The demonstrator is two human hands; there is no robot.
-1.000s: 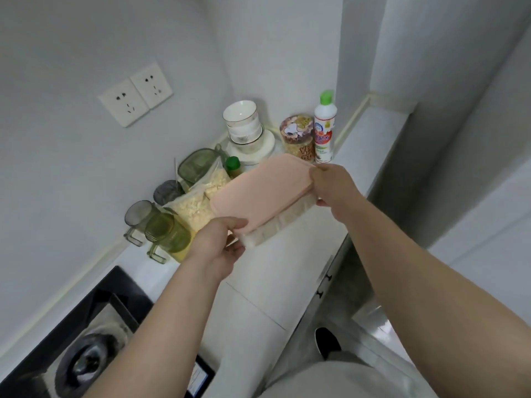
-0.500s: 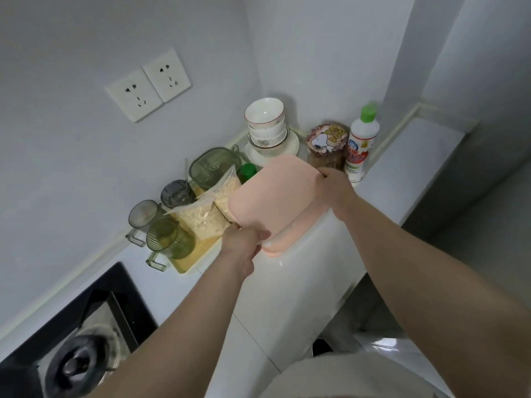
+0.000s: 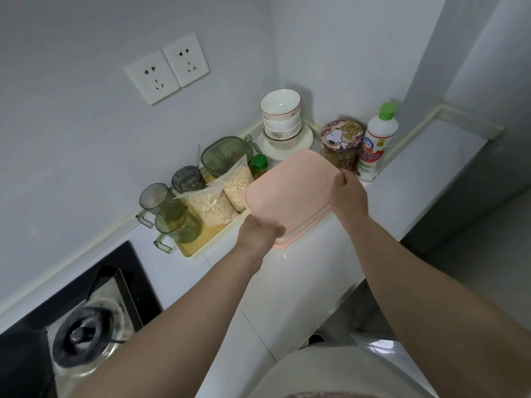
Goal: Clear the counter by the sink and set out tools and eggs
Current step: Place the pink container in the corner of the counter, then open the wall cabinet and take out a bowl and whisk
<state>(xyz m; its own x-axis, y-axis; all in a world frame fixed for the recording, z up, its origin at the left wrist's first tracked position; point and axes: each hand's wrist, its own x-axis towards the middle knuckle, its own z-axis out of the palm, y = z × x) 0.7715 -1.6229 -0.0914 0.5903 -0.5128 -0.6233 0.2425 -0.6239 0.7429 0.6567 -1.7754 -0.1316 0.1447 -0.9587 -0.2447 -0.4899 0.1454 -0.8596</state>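
Observation:
A pink rectangular plastic container (image 3: 290, 193), bottom side up, is held by both hands low over the white counter (image 3: 301, 282); its near rim is at or just above the surface. My left hand (image 3: 257, 231) grips its near corner. My right hand (image 3: 349, 195) grips its far right edge. Whatever is under or inside the container is hidden.
Behind the container a yellow tray (image 3: 201, 244) holds green cups (image 3: 176, 224), bags of oats (image 3: 214, 203) and a green lidded box (image 3: 225, 156). Stacked bowls (image 3: 281, 117), a Snoopy jar (image 3: 340, 142) and a white bottle (image 3: 376, 145) stand in the corner. A gas hob (image 3: 83, 334) lies lower left.
Both hands have lowered the pink container from above the counter down to its surface, near the tray. The view has shifted right and closer to the corner.

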